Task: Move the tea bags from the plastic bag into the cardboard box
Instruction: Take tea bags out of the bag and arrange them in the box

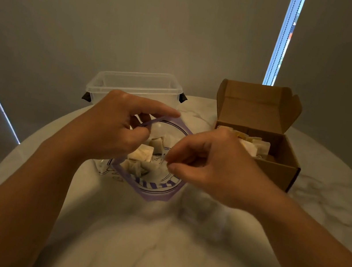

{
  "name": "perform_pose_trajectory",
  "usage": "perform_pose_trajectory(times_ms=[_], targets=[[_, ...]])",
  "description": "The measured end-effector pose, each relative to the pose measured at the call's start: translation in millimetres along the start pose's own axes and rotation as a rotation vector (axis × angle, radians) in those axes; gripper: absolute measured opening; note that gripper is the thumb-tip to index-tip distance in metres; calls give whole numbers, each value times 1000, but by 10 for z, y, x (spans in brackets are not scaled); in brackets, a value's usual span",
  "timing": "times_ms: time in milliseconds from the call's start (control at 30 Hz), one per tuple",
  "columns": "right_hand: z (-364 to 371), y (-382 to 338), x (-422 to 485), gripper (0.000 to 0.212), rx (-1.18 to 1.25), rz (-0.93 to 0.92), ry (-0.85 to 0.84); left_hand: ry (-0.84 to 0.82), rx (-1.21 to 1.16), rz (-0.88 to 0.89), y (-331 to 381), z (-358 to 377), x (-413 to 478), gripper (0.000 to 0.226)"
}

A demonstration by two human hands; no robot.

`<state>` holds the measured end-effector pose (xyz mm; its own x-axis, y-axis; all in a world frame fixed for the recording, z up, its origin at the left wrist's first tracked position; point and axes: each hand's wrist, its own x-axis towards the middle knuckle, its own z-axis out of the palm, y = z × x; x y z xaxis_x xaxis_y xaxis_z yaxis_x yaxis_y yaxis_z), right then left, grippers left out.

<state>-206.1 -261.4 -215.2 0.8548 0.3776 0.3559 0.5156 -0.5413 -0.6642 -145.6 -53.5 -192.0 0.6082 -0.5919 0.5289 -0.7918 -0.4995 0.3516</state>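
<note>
Left hand pinches open the rim of the plastic bag. Right hand curls inside among tea bags; its grasp is unclear.

Nothing legible is showing anywhere in the head view. The plastic bag is carrying a purple printed ring with a band of short stripes along its near side. A few thin dark line marks are sitting on its clear wall, one cluster near the middle and another toward the left corner. None of this print is resolving into letters, numbers or a brand name, as it is too small and blurred to make out.
</note>
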Motion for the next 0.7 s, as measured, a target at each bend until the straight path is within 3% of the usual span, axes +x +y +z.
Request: perform_pose_trajectory(times_ms=[133,333,500,700], targets=[[302,6,143,23,-257,-56,-53,3,13,-1,-10,0,-2,52],[524,58,470,27,-582,29,-88,-1,15,8,-26,17,-7,51],[629,6,556,27,-609,69,-183,1,18,16,-22,2,-1,52],[642,6,534,11,-676,55,-158,14,19,16,-8,12,-2,51]])
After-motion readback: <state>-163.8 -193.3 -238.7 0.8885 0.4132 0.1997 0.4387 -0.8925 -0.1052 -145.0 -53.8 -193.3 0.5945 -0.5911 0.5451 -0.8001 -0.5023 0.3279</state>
